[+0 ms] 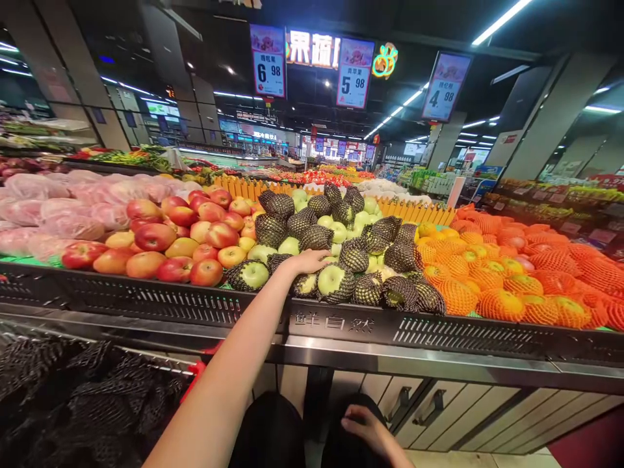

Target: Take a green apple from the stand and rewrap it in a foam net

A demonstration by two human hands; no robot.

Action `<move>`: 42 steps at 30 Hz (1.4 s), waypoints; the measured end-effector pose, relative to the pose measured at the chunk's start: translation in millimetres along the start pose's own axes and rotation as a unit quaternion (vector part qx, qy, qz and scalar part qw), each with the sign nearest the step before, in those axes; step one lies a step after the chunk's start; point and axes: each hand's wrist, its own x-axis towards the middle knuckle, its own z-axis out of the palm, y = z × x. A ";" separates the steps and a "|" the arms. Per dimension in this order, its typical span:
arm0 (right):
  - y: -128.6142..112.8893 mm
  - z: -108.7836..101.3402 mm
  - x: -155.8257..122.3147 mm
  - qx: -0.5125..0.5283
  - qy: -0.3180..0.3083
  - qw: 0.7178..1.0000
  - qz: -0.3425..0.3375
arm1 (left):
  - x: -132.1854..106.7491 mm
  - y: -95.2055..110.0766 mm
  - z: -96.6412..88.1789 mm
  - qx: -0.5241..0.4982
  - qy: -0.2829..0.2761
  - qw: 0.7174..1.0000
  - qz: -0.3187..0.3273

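My left hand (308, 261) reaches out over the display's front rim (341, 323). Its fingers lie flat on the green apples in black foam nets (336, 281), touching one near the front of the pile, with nothing gripped. My right hand (366, 428) rests low on my knee, which is clad in black, fingers loosely apart and holding nothing. The green apple pile (341, 227) fills the middle of the stand.
Red apples (185, 237) lie left of the green ones, and fruit in orange nets (497, 273) lies to the right. Pink-wrapped fruit (58, 208) is at the far left. Loose black nets (73, 403) fill a container at lower left. Cabinet handles (429, 408) sit below the stand, price signs (268, 62) overhead.
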 end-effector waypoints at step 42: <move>-258.0 10.3 86.1 -0.352 0.256 0.757 -0.486 | -8.0 29.9 18.8 0.053 0.088 0.992 -0.076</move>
